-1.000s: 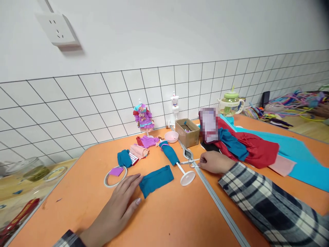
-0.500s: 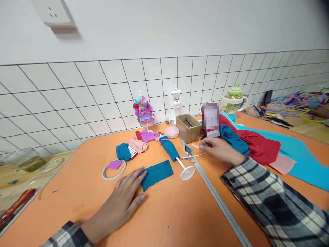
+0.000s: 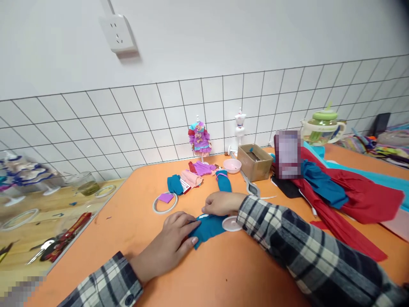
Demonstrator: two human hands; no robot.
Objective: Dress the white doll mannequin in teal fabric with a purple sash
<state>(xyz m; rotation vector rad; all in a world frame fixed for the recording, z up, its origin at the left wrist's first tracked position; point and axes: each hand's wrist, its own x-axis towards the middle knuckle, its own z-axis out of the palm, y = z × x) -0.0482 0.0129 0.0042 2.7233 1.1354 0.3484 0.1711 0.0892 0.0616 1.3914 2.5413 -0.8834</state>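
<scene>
A rectangular piece of teal cloth (image 3: 209, 231) lies on the orange table. My left hand (image 3: 172, 241) rests on the cloth's left end, fingers stretched out and flat. My right hand (image 3: 223, 203) is closed in a pinch over the cloth's upper edge. Just below its fingertips shows a small white strip (image 3: 203, 216), partly covered by the fingers. Behind that hand lies a small white dress form wrapped in teal cloth (image 3: 224, 183); its round white base (image 3: 231, 224) shows beneath my wrist. A roll of tape (image 3: 156, 207) with a purple scrap (image 3: 166, 197) lies left of my hands.
Behind are a dressed doll form (image 3: 200, 138), a bare white form (image 3: 240, 123), a pink bowl (image 3: 232, 166) and a cardboard box (image 3: 254, 162). Scissors (image 3: 252, 188) lie right of my hand. Red fabric (image 3: 361, 192) and a lidded teapot (image 3: 324, 128) stand farther right.
My right hand has moved left with the white strip, from beside the scissors to above the teal cloth. My left hand stays on the cloth's end. The view has swung left.
</scene>
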